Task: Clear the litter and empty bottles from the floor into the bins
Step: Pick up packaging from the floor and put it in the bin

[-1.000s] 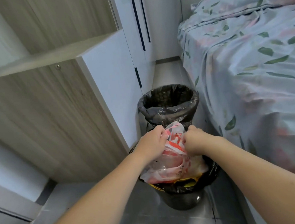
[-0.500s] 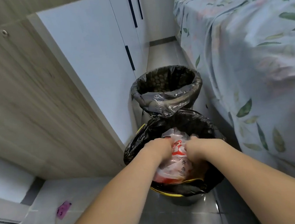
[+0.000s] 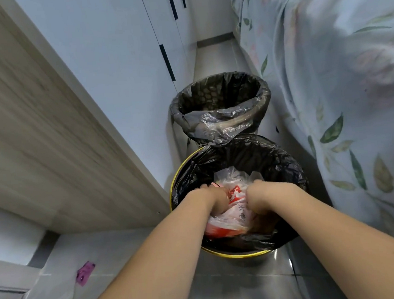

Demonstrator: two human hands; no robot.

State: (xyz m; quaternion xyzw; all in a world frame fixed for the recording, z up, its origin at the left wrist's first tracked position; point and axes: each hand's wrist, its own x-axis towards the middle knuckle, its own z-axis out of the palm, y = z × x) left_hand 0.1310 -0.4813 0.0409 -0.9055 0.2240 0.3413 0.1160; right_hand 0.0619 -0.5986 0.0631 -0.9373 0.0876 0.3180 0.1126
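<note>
My left hand [image 3: 215, 201] and right hand [image 3: 257, 197] are both clenched, fingers curled into the crumpled red-and-white plastic bag [image 3: 234, 214] between them. The bag sits under my fists, inside the black-lined near bin [image 3: 223, 253]; the second lined bin [image 3: 222, 121] stands just beyond.

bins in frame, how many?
2. The near bin, yellow-rimmed and black-lined, sits on the floor under both hands. The far bin, also black-lined, stands right behind it, between cabinet and bed. No others show.
</note>
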